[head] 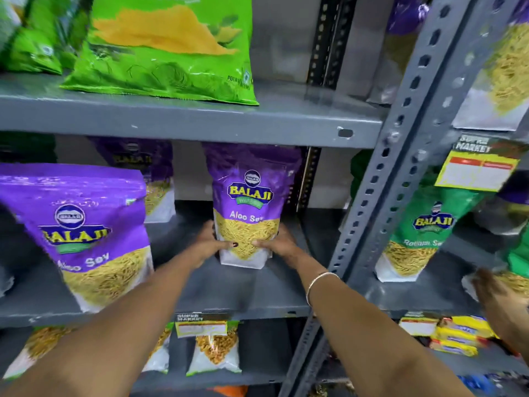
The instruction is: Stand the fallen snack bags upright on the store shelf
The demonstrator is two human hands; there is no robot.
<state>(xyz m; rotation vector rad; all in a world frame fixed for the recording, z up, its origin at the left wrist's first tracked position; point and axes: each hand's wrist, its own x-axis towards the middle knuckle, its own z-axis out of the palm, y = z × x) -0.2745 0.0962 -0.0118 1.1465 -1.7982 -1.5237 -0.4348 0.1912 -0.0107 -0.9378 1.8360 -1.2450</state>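
Observation:
A purple Aloo Sev snack bag [248, 202] stands upright on the middle grey shelf [229, 285]. My left hand [206, 244] grips its lower left side and my right hand [279, 243] grips its lower right side, thumbs across the front. A second purple Aloo Sev bag [86, 236] stands at the left, close to the camera and leaning slightly. Another purple bag [148, 179] stands behind it, partly hidden. A green snack bag [171, 50] lies tilted on the upper shelf [186, 118].
A slanted perforated grey upright post [380, 196] splits the shelving. Right of it stands a green Balaji bag [420, 239], with a yellow price tag [478, 170] above. Another person's hand [498, 299] reaches in at the far right. Smaller snack bags [213, 353] fill the lower shelf.

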